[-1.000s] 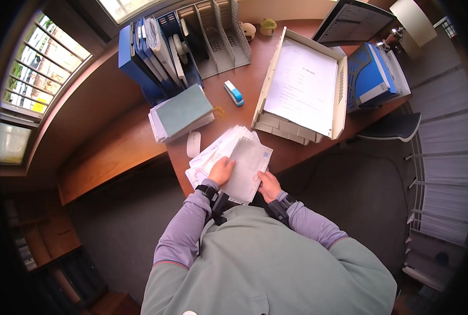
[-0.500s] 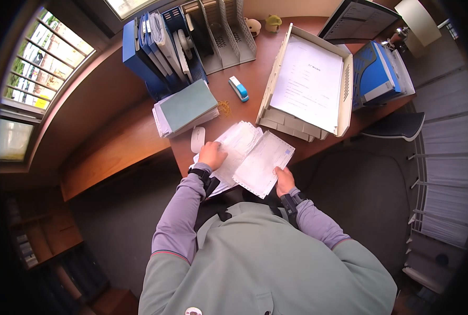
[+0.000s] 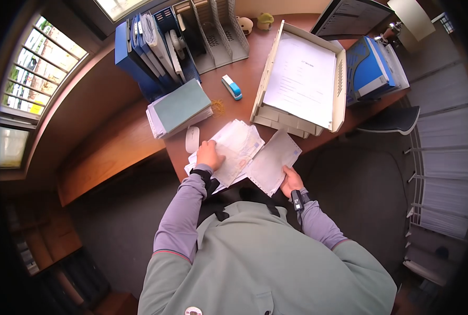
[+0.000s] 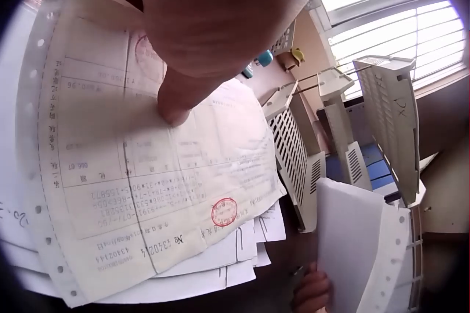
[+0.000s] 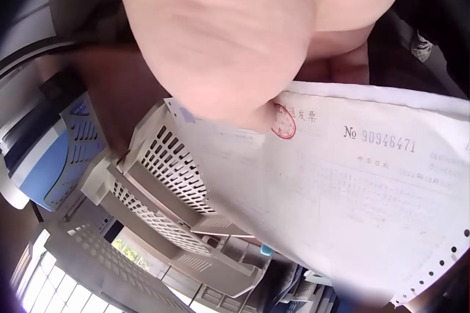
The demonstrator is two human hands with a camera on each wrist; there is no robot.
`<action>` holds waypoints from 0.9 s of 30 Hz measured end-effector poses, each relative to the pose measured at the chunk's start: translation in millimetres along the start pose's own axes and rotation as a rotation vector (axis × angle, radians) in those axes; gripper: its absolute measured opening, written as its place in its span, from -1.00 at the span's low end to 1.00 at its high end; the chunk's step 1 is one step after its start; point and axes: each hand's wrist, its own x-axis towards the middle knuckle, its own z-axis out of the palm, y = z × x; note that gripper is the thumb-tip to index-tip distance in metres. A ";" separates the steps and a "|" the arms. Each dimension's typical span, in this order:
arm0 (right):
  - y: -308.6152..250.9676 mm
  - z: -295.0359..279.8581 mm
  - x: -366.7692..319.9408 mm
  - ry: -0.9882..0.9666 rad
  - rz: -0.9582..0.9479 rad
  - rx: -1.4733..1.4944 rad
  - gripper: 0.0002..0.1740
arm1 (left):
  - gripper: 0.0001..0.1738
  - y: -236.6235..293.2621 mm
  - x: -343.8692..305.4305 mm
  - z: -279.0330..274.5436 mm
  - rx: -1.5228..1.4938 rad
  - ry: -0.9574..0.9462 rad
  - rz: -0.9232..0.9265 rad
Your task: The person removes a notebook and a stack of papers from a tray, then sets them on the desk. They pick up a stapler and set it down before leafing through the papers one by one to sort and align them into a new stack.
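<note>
My left hand point(image 3: 210, 156) is over a pile of printed papers at the desk's front edge. Its thumb lies on the top invoice point(image 4: 191, 159), a thin sheet with punched edges and red stamps, near that sheet's left side. The curled fingers are mostly hidden in the left wrist view. To the right, my right hand point(image 3: 292, 180) holds a bundle of invoices point(image 3: 274, 163) by its lower right edge, thumb on the front and fingers behind. A red stamp and a number show on this bundle's front sheet point(image 5: 352, 181), next to the thumb.
A white mouse point(image 3: 192, 139) and a green-covered book point(image 3: 183, 106) on papers lie left of the pile. Beyond are a blue-white stapler point(image 3: 232, 87) and rubber bands point(image 3: 217, 107). A cream tray point(image 3: 255, 113) holding documents stands right, blue folders point(image 3: 134, 68) at back left.
Both hands were on one bundle over the pile. The left hand has moved left onto the pile, and the right hand has carried its bundle to the right, apart from it.
</note>
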 end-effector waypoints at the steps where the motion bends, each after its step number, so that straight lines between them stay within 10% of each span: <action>1: 2.8 -0.8 -0.9 -0.020 0.016 0.009 -0.61 | -0.40 -2.0 0.3 1.0 0.000 0.001 0.002; 12: 23.1 -3.6 -4.4 -0.077 0.055 -0.060 -0.57 | -0.83 13.6 -29.5 -13.8 -0.199 -0.013 0.131; 27: 33.3 62.3 4.6 -0.179 0.152 -0.250 -0.58 | -0.51 -27.9 -31.8 9.4 -0.644 -0.320 -0.133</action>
